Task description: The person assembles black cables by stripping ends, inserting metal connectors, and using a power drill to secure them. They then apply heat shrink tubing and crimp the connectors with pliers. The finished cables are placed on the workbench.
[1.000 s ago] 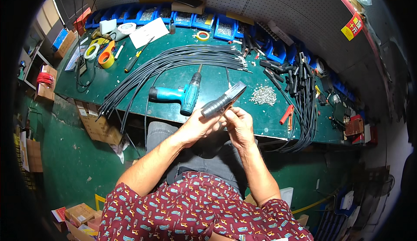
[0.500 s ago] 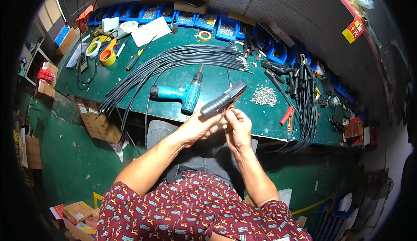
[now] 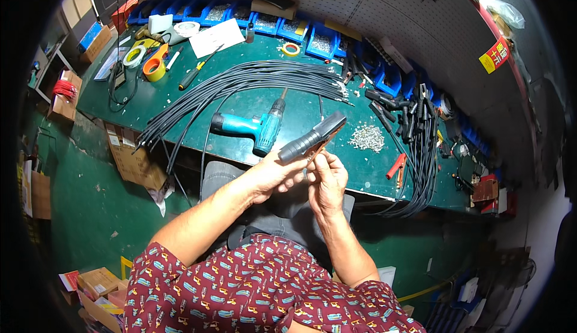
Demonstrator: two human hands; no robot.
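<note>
Black clamp (image 3: pixel 311 138): one, raised at the near edge of the green bench (image 3: pixel 366 174). Left hand (image 3: pixel 267 178): your fingers wrapped round its grip. Right hand (image 3: pixel 328 184): your fingertips pinched at its underside; item pinched, cannot tell. Step, apparently: fine work underneath. Next move likely calls for a steady left hold.

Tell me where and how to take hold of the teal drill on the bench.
Probably by the middle of its handle, coming from above and the near side. The drill lies on its side, handle stretching left from the body with its back facing near, while the bit points away toward the black cables.
</note>
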